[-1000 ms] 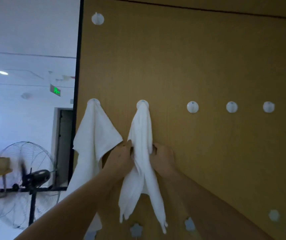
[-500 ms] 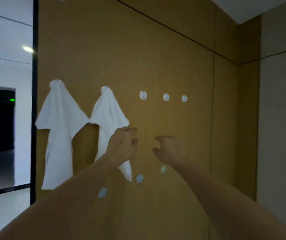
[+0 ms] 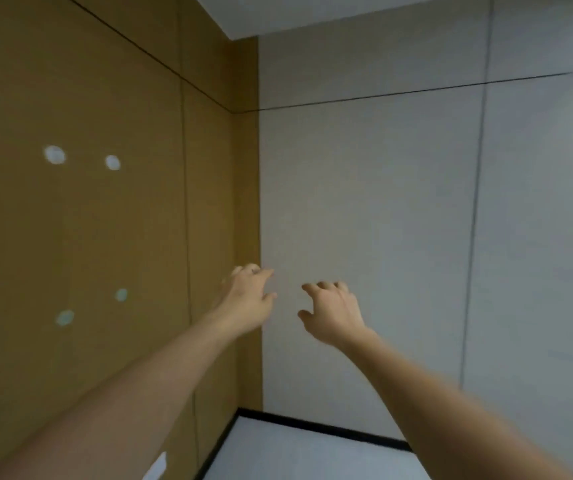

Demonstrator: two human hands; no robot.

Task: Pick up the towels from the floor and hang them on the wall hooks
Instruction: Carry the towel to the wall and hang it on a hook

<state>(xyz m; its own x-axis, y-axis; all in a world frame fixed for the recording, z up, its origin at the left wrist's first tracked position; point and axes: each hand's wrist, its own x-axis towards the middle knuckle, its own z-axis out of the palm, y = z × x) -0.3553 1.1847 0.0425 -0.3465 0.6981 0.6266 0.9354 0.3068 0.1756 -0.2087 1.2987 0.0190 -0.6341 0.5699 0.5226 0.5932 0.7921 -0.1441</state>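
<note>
My left hand (image 3: 248, 299) and right hand (image 3: 331, 315) hang empty in the air, fingers loosely spread, beside the brown wall's bare hooks (image 3: 54, 154).

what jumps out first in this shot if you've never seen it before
Two bare forearms reach up from the bottom edge, the left hand and right hand empty in mid-frame with fingers loosely spread. They hang before the corner where a brown panel wall meets a grey wall. Bare round white hooks dot the brown wall at left.
</note>
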